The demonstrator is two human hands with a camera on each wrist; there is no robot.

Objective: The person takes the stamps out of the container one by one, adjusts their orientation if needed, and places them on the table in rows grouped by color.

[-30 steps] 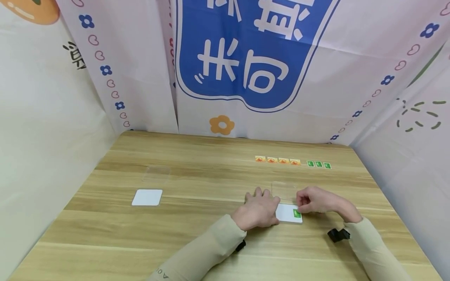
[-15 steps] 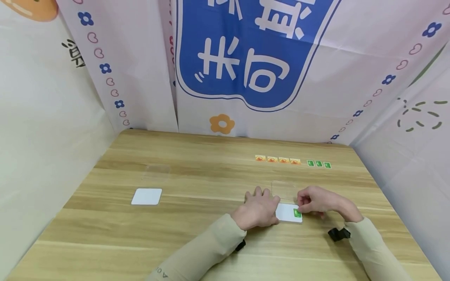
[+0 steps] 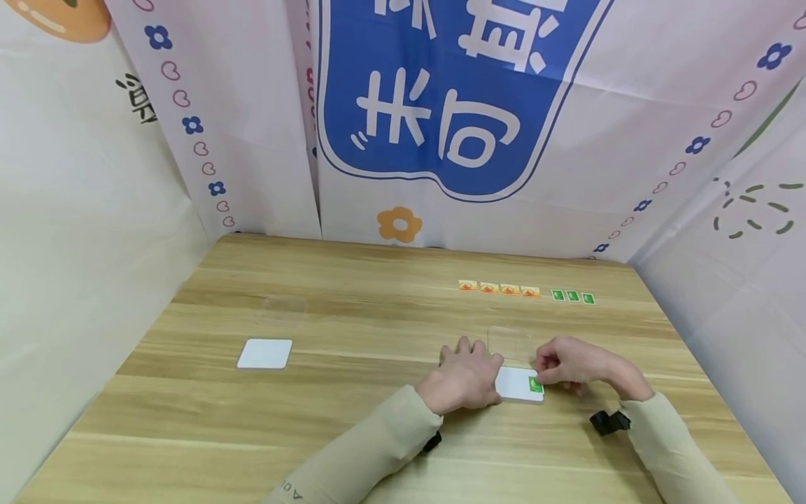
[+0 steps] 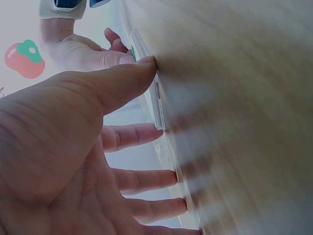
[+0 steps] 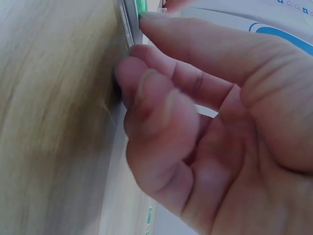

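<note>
A white card point(image 3: 515, 383) with rounded corners lies on the table in front of both hands. Near its right edge is a small green sticker point(image 3: 535, 384). My right hand point(image 3: 569, 360) pinches at this sticker, the thumb tip on it and the index finger close by the card's edge; the other fingers are curled. At the card's left end is my left hand point(image 3: 464, 378), fingers spread and mostly straight. In the left wrist view its thumb point(image 4: 132, 73) and index finger point(image 4: 132, 136) touch the card point(image 4: 159, 110), with the other fingertips on the table.
Behind the card lies a clear plastic piece point(image 3: 508, 341). Farther back are a row of orange stickers point(image 3: 488, 288) and several green stickers point(image 3: 573, 296). To the left lie another white card point(image 3: 265, 353) and a clear piece point(image 3: 281, 311). Printed cloth point(image 3: 264, 140) hangs around the table.
The green sticker has shifted slightly and turned toward the card's right edge, with my right hand following. My left hand stays in place at the card's left end.
</note>
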